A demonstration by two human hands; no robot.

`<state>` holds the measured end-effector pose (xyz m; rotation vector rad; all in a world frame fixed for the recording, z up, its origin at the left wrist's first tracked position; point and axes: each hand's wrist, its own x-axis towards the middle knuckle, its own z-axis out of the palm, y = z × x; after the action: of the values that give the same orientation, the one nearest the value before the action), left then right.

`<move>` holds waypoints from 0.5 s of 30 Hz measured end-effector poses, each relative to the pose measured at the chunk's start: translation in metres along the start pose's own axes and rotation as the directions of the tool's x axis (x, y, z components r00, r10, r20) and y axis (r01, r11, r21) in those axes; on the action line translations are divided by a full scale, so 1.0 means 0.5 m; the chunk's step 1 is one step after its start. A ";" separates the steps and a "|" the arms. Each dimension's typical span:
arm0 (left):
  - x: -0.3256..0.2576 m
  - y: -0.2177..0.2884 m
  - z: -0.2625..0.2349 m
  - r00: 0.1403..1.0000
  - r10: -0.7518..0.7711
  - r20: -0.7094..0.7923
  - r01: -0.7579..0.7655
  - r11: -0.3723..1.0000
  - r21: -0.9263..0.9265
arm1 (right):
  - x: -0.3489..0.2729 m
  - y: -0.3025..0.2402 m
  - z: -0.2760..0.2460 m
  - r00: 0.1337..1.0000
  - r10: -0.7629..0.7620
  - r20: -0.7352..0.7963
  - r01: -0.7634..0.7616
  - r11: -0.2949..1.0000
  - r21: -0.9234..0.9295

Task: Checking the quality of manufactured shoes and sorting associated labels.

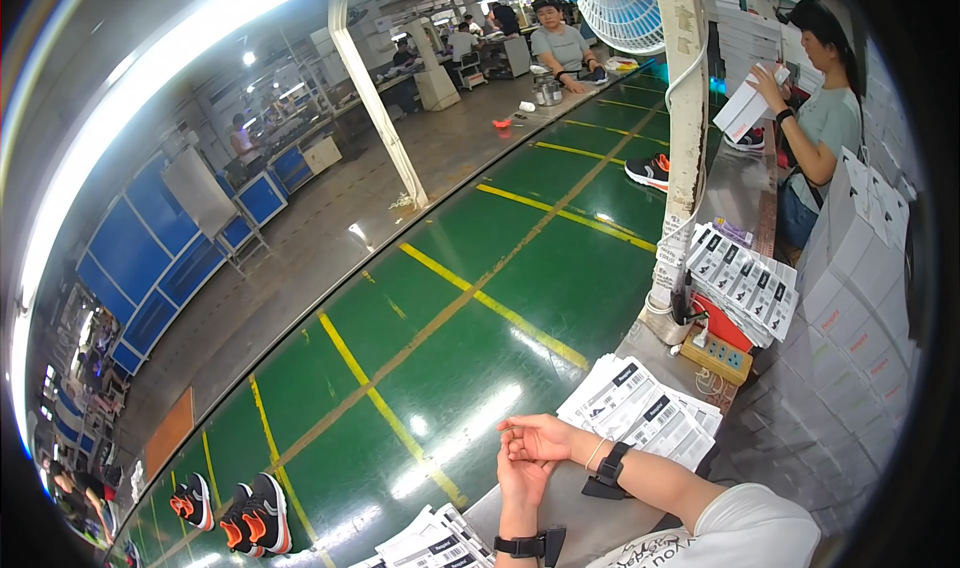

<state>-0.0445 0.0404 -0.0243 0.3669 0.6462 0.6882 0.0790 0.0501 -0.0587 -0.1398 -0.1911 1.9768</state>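
Note:
My left hand [522,480] and my right hand [540,438] rest together over the near edge of the green conveyor belt [470,353]. The right hand lies across the left, palm partly turned up, its fingers loosely curved and pointing left. Part of the left hand's fingers is hidden where the two overlap. No object shows in either hand. Black straps circle both wrists. Beside my right hand lies a pile of printed label sheets [650,408]. Another stack of label sheets [435,543] sits left of my left forearm.
Black-and-orange sneakers [262,516] stand on the belt at lower left; another sneaker [650,172] is near the pillar [684,118]. A yellow power strip [716,356] and more labels [745,280] lie at right. A co-worker [825,118] holds a white box [750,106] beside stacked boxes [850,268].

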 end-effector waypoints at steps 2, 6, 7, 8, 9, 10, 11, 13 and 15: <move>0.000 0.000 0.001 1.000 0.001 0.004 -0.001 1.000 0.003 | 0.000 -0.001 -0.001 1.000 -0.003 -0.001 0.003 1.000 -0.001; 0.000 -0.002 0.004 1.000 0.000 -0.004 0.000 1.000 0.024 | 0.000 -0.001 -0.007 1.000 0.001 0.000 -0.001 1.000 -0.006; 0.001 -0.002 0.006 1.000 0.004 -0.008 -0.003 0.999 0.033 | 0.000 -0.001 -0.008 1.000 0.001 0.000 -0.001 1.000 -0.005; 0.002 -0.002 0.003 1.000 0.004 -0.006 -0.003 0.999 0.034 | 0.001 -0.002 -0.007 1.000 0.000 0.000 0.000 1.000 -0.006; 0.005 -0.002 -0.002 1.000 0.001 0.004 -0.001 1.000 0.025 | 0.001 -0.003 -0.006 1.000 0.000 0.003 0.000 1.000 -0.011; 0.006 -0.002 -0.004 1.000 -0.002 0.015 0.002 1.000 0.016 | 0.002 -0.003 -0.005 1.000 -0.001 0.006 0.001 1.000 -0.016; 0.006 -0.004 -0.007 1.000 -0.003 0.016 0.003 1.000 0.016 | 0.001 -0.001 -0.006 1.000 -0.003 0.006 0.003 1.000 -0.016; 0.006 -0.008 -0.010 1.000 0.004 0.016 -0.004 1.000 0.024 | -0.001 0.002 -0.009 1.000 -0.004 -0.001 0.004 1.000 -0.027; 0.006 -0.006 -0.014 1.000 -0.002 0.013 0.002 1.000 0.019 | 0.001 0.004 -0.006 1.000 -0.006 -0.004 0.006 1.000 -0.024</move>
<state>-0.0460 0.0410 -0.0326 0.3874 0.6414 0.6775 0.0774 0.0501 -0.0622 -0.1592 -0.2127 1.9687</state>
